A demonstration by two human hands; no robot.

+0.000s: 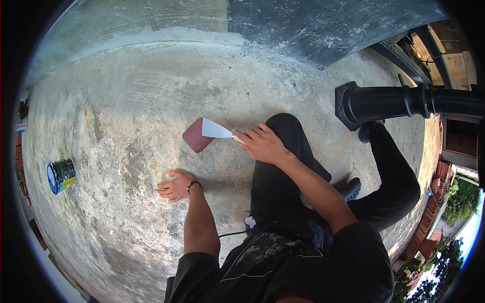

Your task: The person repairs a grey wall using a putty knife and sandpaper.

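My right hand [262,145] grips the light wooden handle of a putty knife [214,128], whose wide steel blade overlaps a dull red square piece [194,139], probably sandpaper, over the concrete floor [131,212]; whether the blade touches it I cannot tell. Below and left of that square, my left hand [174,188] rests on the floor with its fingers apart, holding nothing, a dark band round its wrist. My bent legs in black trousers are to the right of both hands.
A dark paint can [63,175] with a blue lid stands at the left. A black column [384,103] with a wide base lies across the upper right, near my foot. A grey painted wall [182,20] runs along the top. Roof tiles and plants show at the right rim.
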